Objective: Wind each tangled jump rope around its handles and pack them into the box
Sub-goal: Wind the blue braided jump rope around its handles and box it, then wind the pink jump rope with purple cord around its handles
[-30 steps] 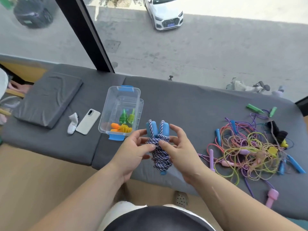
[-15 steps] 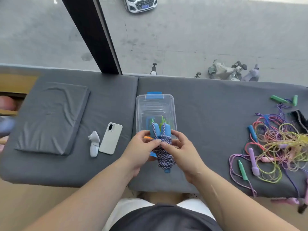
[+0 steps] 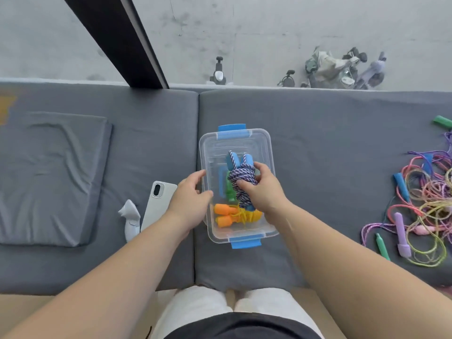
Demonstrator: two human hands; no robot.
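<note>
— Where is the blue-handled jump rope?
— Inside the clear plastic box, wound in its purple-and-white cord, over a green-handled rope. The right hand curls its fingers round the bundle.
— And the left hand?
— It clasps the box's left wall.
— Anything else?
— An orange-handled rope lies at the box's near end. The tangled ropes lie well right of the box, and a white phone just left.
</note>
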